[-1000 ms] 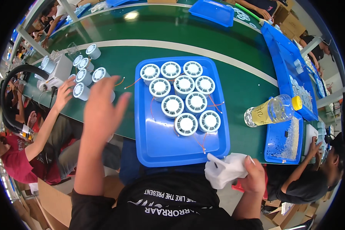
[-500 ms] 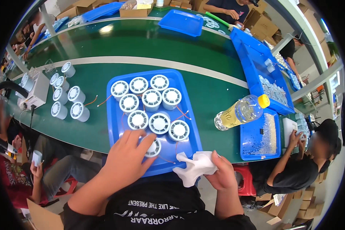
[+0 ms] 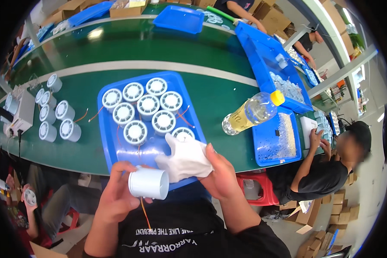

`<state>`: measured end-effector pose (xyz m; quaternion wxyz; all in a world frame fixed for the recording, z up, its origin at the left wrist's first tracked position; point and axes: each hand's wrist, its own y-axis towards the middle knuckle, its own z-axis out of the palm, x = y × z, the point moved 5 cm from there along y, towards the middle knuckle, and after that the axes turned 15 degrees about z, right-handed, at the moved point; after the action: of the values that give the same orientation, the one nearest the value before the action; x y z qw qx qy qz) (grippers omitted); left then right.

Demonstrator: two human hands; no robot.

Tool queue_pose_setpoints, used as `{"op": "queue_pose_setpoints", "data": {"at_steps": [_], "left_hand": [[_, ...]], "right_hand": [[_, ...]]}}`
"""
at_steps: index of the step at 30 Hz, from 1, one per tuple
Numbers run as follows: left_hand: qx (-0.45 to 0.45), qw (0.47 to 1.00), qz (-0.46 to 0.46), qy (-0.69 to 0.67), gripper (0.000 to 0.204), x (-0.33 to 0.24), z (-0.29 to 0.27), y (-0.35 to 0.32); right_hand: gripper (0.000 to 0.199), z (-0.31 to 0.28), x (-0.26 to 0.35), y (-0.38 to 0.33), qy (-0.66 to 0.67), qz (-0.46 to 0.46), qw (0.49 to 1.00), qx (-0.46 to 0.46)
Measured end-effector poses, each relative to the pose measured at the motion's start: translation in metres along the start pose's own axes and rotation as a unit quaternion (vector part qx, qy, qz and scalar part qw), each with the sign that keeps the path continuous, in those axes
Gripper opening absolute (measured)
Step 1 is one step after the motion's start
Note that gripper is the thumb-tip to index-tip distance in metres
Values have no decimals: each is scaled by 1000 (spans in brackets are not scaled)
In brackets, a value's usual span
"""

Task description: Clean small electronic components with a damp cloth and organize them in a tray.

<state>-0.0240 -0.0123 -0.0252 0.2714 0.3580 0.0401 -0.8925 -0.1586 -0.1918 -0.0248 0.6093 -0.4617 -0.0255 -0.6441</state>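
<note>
Tray [image 3: 116, 157] near edge: hands hold cylinder [image 3: 148, 183], cloth [image 3: 184, 160].

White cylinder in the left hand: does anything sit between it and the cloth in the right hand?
Nothing visible does. The cylinder in the left hand sits right beside the cloth held by the right hand.

White cloth [image 3: 182, 161] hides 1 fan [image 3: 183, 134] partly — co-worker's face blurred.

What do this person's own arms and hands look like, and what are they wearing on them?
Both forearms are bare, coming up from the lower edge. The left hand and right hand have no gloves, rings or watch visible. Short black sleeves of a black T-shirt with white lettering cover the upper arms.
</note>
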Motion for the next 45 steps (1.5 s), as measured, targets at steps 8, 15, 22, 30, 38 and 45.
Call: {"op": "queue_pose_setpoints", "data": {"at_steps": [8,15,22,30,38,45], "left_hand": [[-34,992,15,124,78,-4,-2,8],[-70,964,83,243,70,-13,-1,-9],[-94,969,18,229,60,-15,-8,-12],[40,913,80,398,66,-22,16,-1],[-79,955,19,285,66,-6,-4,9],[53,893,128,428,68,-15,20,2]], "right_hand": [[63,25,6,3,-16,-140,990,-28],[41,98,-11,-25,-684,-413,600,-39],[43,105,-6,-24,-706,-376,598,45],[40,68,2,7,-446,-166,879,25],[30,94,1,-14,-638,-444,625,-70],[30,72,11,1,-534,-198,822,11]]}}
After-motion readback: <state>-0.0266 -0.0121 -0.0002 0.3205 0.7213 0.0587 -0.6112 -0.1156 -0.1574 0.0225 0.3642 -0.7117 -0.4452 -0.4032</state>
